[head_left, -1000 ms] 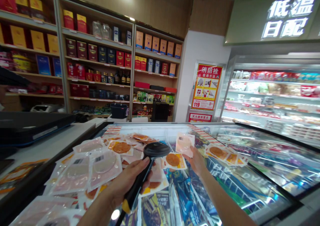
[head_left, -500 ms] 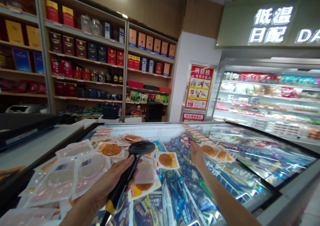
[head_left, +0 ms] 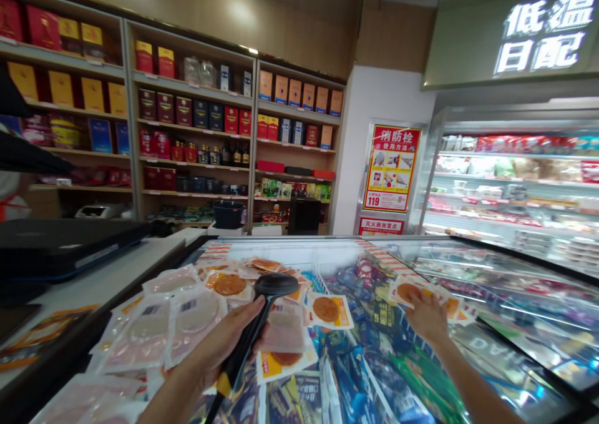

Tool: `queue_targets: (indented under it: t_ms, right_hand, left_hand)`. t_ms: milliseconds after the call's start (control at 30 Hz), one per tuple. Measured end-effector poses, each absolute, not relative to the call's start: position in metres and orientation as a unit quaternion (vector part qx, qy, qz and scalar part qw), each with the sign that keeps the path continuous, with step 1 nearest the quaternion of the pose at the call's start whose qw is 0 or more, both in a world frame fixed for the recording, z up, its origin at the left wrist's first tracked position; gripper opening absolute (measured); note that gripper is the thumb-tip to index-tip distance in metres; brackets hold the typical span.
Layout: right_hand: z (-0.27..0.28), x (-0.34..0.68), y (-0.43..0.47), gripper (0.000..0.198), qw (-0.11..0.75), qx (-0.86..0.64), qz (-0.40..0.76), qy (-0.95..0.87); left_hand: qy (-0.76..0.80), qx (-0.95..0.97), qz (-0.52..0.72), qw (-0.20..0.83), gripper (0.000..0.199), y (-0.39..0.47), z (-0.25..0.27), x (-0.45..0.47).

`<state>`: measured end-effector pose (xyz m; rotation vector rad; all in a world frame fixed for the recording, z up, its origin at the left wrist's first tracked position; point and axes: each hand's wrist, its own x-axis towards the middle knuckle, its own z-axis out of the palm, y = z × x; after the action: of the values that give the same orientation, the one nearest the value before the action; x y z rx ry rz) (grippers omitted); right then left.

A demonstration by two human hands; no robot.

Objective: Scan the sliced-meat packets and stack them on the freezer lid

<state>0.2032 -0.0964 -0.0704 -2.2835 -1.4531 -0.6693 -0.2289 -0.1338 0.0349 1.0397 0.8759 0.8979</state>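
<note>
My left hand (head_left: 234, 336) is wrapped round the handle of a black barcode scanner (head_left: 276, 284), whose head points away from me over the chest freezer. Beside its fingers is a pale-backed flat packet (head_left: 284, 330); I cannot tell whether the fingers also touch it. Below that lies a patty packet (head_left: 286, 363) with an orange label, and to the right another patty packet (head_left: 326, 310). My right hand (head_left: 427, 316) reaches to a small group of patty packets (head_left: 452, 306) on the freezer's right side, fingers extended over the nearest patty.
Clear-backed packets (head_left: 150, 324) are piled on the freezer's left side. Blue and green bags (head_left: 421, 374) fill the freezer below. A counter (head_left: 116, 271) with a black device (head_left: 70, 246) runs along the left. Shelves of boxes (head_left: 196, 112) and a refrigerated display (head_left: 515, 187) stand behind.
My right hand has moved right, from above the middle of the freezer onto the patty packets there. My left hand still holds the scanner. The view has turned slightly left.
</note>
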Motion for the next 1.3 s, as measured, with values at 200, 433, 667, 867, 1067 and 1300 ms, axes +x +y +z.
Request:
queue_targets:
  t_ms: [200, 433, 667, 867, 1067, 1300]
  right_hand:
    - [-0.047, 0.123, -0.097, 0.049, 0.197, -0.753, -0.174, -0.603]
    - [-0.044, 0.032, -0.101, 0.066, 0.174, -0.612, 0.018, -0.771]
    - [-0.038, 0.023, -0.096, 0.051, 0.188, -0.584, 0.005, -0.790]
    - [-0.041, 0.024, -0.099, 0.044, 0.184, -0.577, -0.039, -0.794]
    - [-0.043, 0.025, -0.097, 0.049, 0.220, -0.565, -0.045, -0.794]
    - [-0.042, 0.049, -0.077, 0.045, 0.480, -0.602, 0.146, -0.621]
  left_hand:
    - [0.400, 0.469, 0.411, 0.672, 0.039, -0.133, 0.033, -0.226]
    - [0.412, 0.457, 0.403, 0.677, 0.043, -0.129, 0.030, -0.225]
    - [0.401, 0.465, 0.413, 0.673, 0.043, -0.120, 0.019, -0.224]
    - [0.348, 0.469, 0.415, 0.698, 0.044, -0.108, 0.009, -0.224]
    - [0.345, 0.465, 0.422, 0.697, 0.044, -0.113, 0.012, -0.219]
    - [0.358, 0.456, 0.416, 0.700, 0.054, -0.113, 0.014, -0.215]
